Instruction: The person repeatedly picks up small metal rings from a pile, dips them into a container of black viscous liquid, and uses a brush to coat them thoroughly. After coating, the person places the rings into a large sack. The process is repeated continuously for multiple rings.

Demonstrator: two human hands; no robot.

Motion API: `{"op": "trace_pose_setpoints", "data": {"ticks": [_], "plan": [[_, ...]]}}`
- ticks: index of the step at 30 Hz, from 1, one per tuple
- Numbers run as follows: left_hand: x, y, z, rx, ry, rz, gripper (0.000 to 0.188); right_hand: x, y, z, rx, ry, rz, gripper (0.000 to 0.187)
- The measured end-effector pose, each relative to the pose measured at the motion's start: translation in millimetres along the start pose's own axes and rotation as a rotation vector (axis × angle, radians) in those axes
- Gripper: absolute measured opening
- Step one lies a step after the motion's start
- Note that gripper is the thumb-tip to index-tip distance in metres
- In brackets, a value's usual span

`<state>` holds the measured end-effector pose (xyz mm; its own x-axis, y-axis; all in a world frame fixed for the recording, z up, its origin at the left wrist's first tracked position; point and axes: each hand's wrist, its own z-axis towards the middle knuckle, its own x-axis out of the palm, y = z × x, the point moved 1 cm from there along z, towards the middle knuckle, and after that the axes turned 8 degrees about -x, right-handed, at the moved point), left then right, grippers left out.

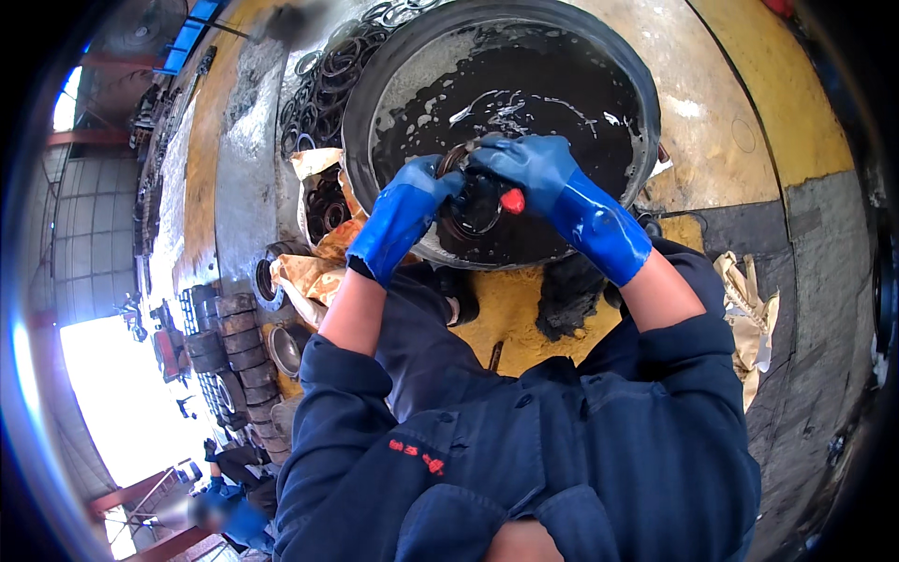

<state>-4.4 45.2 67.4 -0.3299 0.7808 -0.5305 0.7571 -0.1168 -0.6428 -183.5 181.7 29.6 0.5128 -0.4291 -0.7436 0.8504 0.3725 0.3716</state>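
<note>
- Spreading around everything, the floor shows yellow, pale and grey patches, its edges bending toward the rim of the view.
- The person's dark blue jacket, with red stitching on the chest, fills the lower middle of the frame.
- A big round black tub takes up the upper middle, with dark liquid inside and pale foam along its left side.
- Stacks of dark round parts stand at the left of the frame.
- A heap of black rings lies at the upper left, just beside the tub.
- A torn tan sack is left of the tub, with more dark rings in its mouth.
- A crumpled tan bag lies at the right of the frame.
- The right hand, in a wet blue glove, is clamped on the upper right of the held ring.
- The left hand, gloved alike, is closed on its left side.
- The held ring is over the tub's near part; whether it is one or several cannot be told.
- A small red thing shows beside the right hand.
</note>
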Motion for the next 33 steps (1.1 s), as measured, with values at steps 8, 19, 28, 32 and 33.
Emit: {"op": "trace_pose_setpoints", "data": {"ticks": [8, 19, 28, 32, 33], "plan": [[14.9, 7.1, 12.2, 0.271, -0.359, 0.075, 0.032, 35.0, -45.0, -7.5, 1.068, 0.182, 0.681, 0.043], [9.7, 49.1, 50.5, 0.149, -0.175, -0.321, 0.032, 41.3, -67.8, -38.9, 1.128, -0.127, 0.578, 0.034], [9.7, 44.0, 46.3, 0.324, -0.334, 0.159, 0.038, 0.8, -9.7, 30.7, 0.879, -0.344, 0.928, 0.034], [15.0, 40.6, 52.3, 0.416, -0.36, 0.312, 0.034, -16.3, -45.9, 11.2, 1.02, -0.32, 0.847, 0.032], [12.7, 41.8, 51.9, 0.423, -0.335, 0.307, 0.033, -20.8, -53.3, 6.9, 1.064, -0.28, 0.822, 0.035]]}}
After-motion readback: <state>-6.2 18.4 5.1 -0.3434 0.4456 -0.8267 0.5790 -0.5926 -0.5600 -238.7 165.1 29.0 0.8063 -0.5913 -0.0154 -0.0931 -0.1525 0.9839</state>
